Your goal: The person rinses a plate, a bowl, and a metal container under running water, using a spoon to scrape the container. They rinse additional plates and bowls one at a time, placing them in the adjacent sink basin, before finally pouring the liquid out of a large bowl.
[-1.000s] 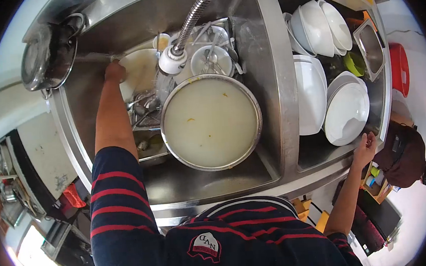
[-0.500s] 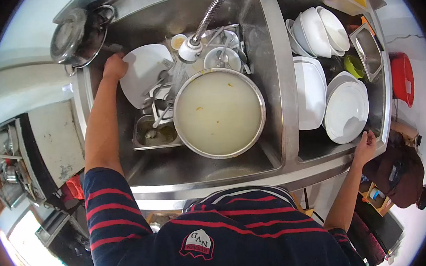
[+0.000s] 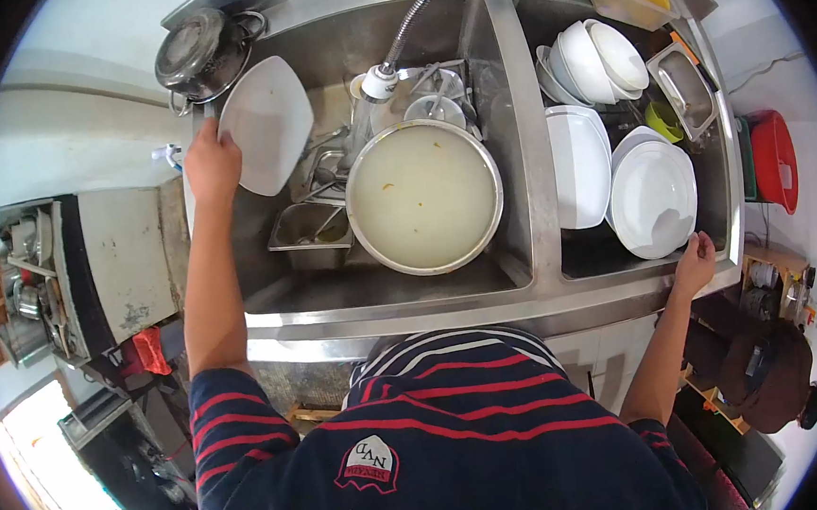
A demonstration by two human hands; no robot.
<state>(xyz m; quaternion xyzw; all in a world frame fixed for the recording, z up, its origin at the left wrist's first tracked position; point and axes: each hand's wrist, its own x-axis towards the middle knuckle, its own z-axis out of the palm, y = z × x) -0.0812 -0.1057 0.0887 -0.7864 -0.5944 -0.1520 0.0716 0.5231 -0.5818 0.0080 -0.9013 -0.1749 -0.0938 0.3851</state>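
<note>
My left hand (image 3: 213, 163) grips the near left edge of a large white square plate (image 3: 269, 123), which is tilted up over the left side of the sink basin. My right hand (image 3: 695, 261) is by the front right rim of the sink, close to a white round plate (image 3: 653, 205). Its fingers are loosely bent and partly apart, with nothing visible in them. A wide metal bowl (image 3: 424, 202) full of cloudy water stands in the left basin. Beside it are a small metal pan (image 3: 312, 252) and a tray with spoons (image 3: 327, 171).
A flexible faucet with a white head (image 3: 379, 84) hangs over the left basin. White bowls (image 3: 594, 60) and a white square dish (image 3: 580, 167) sit in the right basin, with a metal container (image 3: 682, 92) beside them. A dark pot (image 3: 200, 56) stands at the back left corner.
My left hand has lifted and tilted the square plate, uncovering more of the tray and cutlery. The view has shifted. My right hand stays by the right rim.
</note>
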